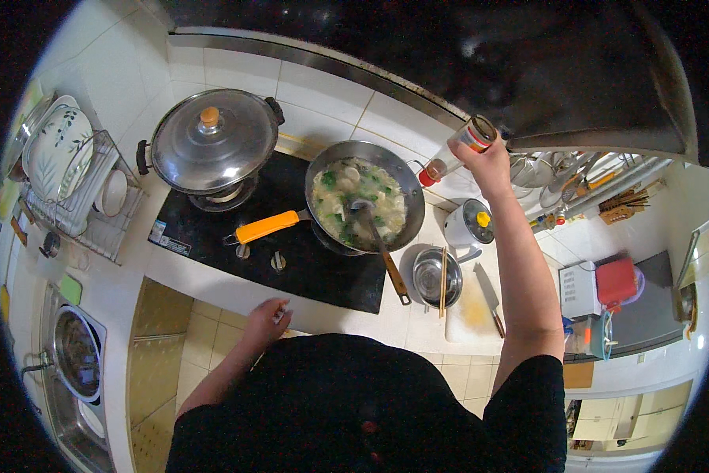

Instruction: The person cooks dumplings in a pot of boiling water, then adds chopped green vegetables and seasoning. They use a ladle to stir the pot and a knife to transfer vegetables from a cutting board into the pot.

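Observation:
High at the right, my right hand [483, 159] grips a glass bottle [449, 158] with a red top. The bottle is tilted, its red end low and close to the right rim of a wok [414, 204]. Soup [360, 198] with green leaves and pale pieces fills the wok. A ladle [384, 248] with a wooden handle rests in it, and the wok's orange handle [267, 227] points left. My left hand [268, 322] is by the counter's front edge, fingers curled; whether it holds something small is unclear.
A lidded steel pot [215, 142] stands on the left burner of the black cooktop [319, 290]. Chopsticks [443, 281] lie across a steel bowl [428, 278]. Right of it, a knife [487, 292] rests on a cutting board [469, 319]. At left are a dish rack [124, 219] and sink [64, 428].

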A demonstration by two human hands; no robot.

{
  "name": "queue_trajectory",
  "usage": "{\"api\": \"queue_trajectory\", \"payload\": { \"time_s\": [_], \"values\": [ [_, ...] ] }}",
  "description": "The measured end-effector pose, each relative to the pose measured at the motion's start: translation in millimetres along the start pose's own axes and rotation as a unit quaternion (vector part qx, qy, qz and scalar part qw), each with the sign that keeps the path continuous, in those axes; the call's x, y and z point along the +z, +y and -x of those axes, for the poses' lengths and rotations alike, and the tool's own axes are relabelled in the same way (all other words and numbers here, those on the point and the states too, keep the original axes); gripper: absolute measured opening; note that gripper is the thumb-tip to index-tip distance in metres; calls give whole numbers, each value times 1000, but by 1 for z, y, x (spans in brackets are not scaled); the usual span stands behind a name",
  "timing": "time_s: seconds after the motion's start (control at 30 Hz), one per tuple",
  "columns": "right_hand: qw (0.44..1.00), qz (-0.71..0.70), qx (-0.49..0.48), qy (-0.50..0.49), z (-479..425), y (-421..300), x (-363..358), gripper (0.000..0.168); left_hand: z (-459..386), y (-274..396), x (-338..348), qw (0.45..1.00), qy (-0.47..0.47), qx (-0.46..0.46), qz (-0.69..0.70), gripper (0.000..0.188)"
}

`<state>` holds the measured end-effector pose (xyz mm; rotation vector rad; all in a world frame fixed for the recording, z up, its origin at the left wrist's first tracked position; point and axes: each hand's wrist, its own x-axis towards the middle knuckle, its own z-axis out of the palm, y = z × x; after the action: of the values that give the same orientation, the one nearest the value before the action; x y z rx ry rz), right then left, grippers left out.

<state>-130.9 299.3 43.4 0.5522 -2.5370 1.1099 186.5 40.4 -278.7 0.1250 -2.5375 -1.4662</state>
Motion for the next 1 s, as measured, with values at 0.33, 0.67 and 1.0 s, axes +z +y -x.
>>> {"api": "queue_trajectory", "payload": {
  "time_s": [0.33,0.67,1.0],
  "values": [
    [999,16,36,-7,-6,-8,-1,58,141,-153,16,949,-40,-312,6,38],
    [999,14,-20,46,11,3,14,61,205,-254,31,942,-48,-330,-44,49],
    [994,-60,-16,88,40,22,25,50,205,-237,20,931,-31,-362,22,51]
  ]
}}
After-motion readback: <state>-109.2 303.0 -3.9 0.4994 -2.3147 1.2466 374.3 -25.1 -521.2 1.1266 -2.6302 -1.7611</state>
